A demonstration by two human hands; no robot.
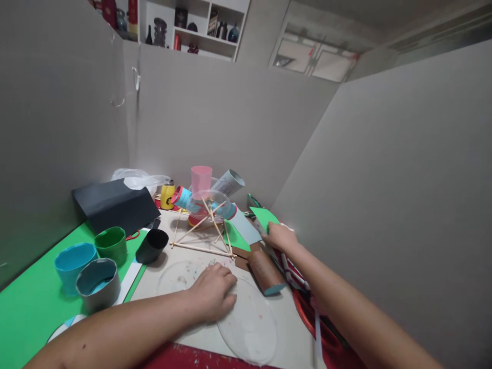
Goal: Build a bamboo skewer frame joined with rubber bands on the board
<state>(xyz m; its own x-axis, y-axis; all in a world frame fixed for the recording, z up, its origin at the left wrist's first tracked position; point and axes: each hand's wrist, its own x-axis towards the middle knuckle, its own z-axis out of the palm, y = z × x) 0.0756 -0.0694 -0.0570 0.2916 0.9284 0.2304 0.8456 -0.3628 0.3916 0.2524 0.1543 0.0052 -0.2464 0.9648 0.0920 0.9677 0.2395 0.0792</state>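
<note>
Grey partition walls (230, 113) around white tabletop (292, 328) | flat green card (262, 215) at right rear, right hand (282, 237) at its edge, cannot tell whether gripping | left hand (215, 293) palm-down over round clear plastic discs (253, 330), fingers loosely bent, grip unclear | brown cylinder (265, 270) between hands

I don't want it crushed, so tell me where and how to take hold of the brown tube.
Probably lightly around its middle, from above, with the left hand. The brown tube lies on its side with its rounded top bare; brown cardboard crowds its far end, and the right forearm passes on its right.
</note>
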